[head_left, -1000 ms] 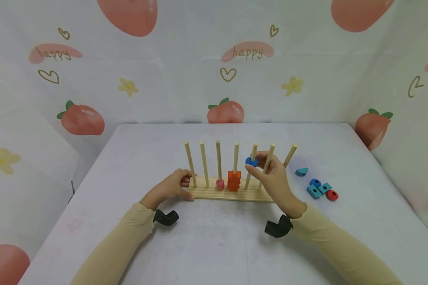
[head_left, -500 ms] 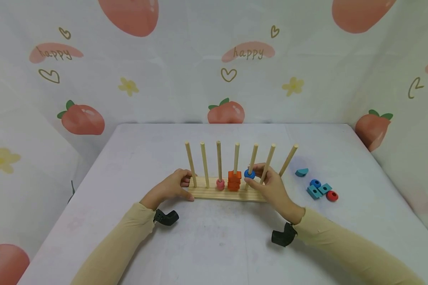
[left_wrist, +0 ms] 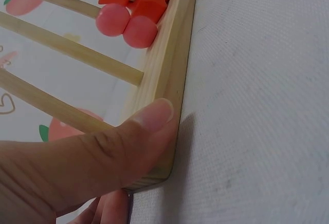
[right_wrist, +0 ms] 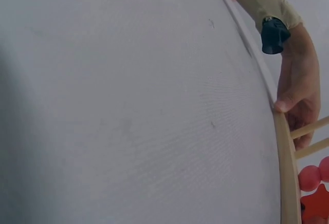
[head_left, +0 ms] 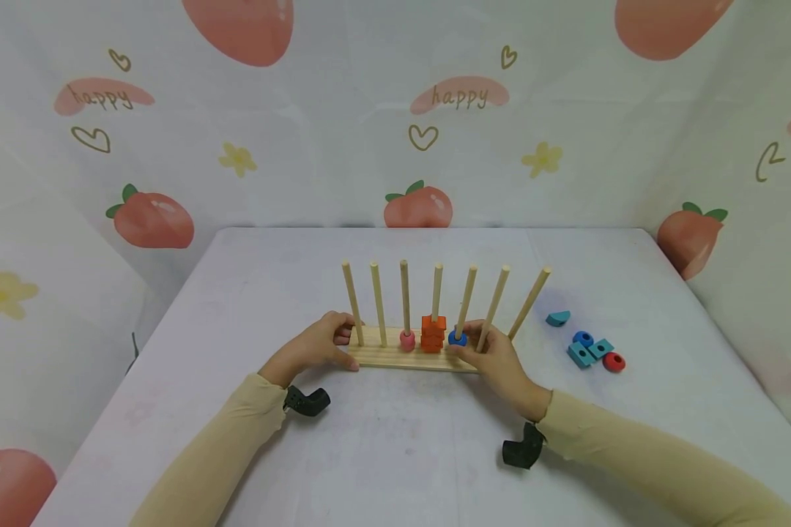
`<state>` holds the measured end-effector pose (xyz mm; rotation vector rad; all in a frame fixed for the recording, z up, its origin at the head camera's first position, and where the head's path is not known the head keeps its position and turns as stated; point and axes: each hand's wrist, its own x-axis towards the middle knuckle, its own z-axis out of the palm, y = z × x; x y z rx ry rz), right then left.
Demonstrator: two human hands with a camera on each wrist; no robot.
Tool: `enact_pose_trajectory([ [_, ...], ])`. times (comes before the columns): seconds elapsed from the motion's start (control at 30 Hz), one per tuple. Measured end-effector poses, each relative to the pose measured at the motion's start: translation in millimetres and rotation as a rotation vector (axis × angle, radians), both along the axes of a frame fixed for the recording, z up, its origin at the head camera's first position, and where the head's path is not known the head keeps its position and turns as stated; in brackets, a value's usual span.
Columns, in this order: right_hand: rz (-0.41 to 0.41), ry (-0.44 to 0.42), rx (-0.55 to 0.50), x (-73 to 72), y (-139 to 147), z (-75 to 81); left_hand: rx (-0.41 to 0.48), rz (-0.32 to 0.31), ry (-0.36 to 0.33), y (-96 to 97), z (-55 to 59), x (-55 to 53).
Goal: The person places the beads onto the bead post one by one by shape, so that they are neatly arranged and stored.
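Observation:
A wooden peg rack (head_left: 389,358) with several upright dowels stands mid-table. My left hand (head_left: 316,342) grips its left end, the thumb (left_wrist: 154,116) lying along the front edge in the left wrist view. Low on the fifth dowel from the left, close to the base, sits a blue bead (head_left: 457,339); my right hand (head_left: 501,366) pinches it between thumb and fingers. Orange star beads (head_left: 433,335) are stacked on the fourth dowel. Two pink beads (left_wrist: 140,32) are on the third. The right wrist view does not show the right hand.
Right of the rack lie loose pieces: a teal half-round block (head_left: 557,318), another blue bead (head_left: 583,338), teal blocks (head_left: 581,354) and a red bead (head_left: 614,361). The other dowels rise close around the right hand. A printed cloth (head_left: 316,146) hangs behind the table.
My right hand has moved down, sliding the blue bead from near the top of the fifth dowel to just above or on the base. The left hand has stayed in place.

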<state>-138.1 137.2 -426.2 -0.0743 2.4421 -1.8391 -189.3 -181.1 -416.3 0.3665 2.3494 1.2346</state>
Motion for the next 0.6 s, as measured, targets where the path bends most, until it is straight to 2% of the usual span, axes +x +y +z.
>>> enact_pose_trajectory([
  [0.33,-0.002,0.002,0.107,-0.4,0.9,1.3,-0.007,0.012,-0.008,1.1,1.2,0.2],
  [0.6,0.011,0.019,0.135,-1.0,0.1,-0.2,0.003,0.022,-0.028,1.4,3.7,1.7],
])
